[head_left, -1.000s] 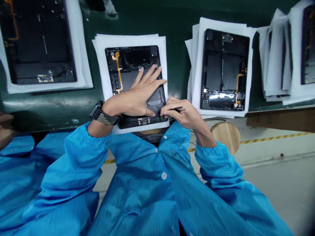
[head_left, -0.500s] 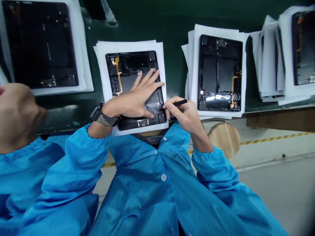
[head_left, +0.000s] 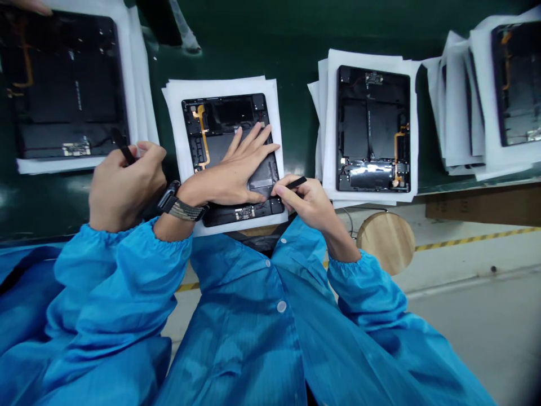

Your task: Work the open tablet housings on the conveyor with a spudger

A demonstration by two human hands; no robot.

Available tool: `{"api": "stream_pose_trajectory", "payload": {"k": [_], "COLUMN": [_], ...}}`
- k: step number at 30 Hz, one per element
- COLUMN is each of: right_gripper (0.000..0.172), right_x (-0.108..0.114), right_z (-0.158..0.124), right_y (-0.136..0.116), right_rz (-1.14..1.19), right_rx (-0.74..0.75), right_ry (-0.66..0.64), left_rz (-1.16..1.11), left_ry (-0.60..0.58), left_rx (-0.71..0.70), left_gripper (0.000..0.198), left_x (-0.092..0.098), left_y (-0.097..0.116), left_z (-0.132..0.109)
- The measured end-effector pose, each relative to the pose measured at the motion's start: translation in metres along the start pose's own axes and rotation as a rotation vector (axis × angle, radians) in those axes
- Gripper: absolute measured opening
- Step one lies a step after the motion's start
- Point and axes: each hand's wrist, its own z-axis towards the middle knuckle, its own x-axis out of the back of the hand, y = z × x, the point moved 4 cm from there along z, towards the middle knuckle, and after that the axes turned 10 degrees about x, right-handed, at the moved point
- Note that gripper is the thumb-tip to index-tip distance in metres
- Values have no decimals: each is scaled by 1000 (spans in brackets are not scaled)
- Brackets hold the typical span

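Bright blue coat (head_left: 253, 344), faintly striped — white buttons (head_left: 281, 306) down the front, cuffs (head_left: 345, 258) gathered tight — and here, by the left cuff (head_left: 169, 241), a black watch (head_left: 168, 197) on a woven, patterned band (head_left: 189, 210).

Middle of worktop (head_left: 291, 34): centre tablet (head_left: 216, 146) on paper sheets (head_left: 175, 124). Left grip (head_left: 230, 180) flat on centre tablet; right grip (head_left: 306, 197) at its near right side, stick tool (head_left: 296, 182) in fingers. Right: second tablet (head_left: 357, 129) on own sheets; beyond, third tablet (head_left: 522, 84) at far right. Left: fourth tablet (head_left: 63, 107), co-worker's hand (head_left: 127, 189) by near right corner. Stool (head_left: 384, 242) off worktop's near edge, right of person.
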Motion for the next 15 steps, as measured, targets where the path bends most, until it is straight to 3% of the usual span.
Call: {"api": "stream_pose_trajectory", "payload": {"k": [5, 15], "right_gripper": [32, 39], "right_x": [0, 1], "right_z": [1, 0], "right_y": [-1, 3], "right_rz": [-54, 19], "right_rx": [33, -39], "right_ry": [-10, 15], "left_rz": [4, 7], "left_ry": [5, 11], "left_rx": [6, -5], "left_gripper": [100, 99], "left_x": [0, -1], "left_y": [1, -1], "left_z": [0, 0]}}
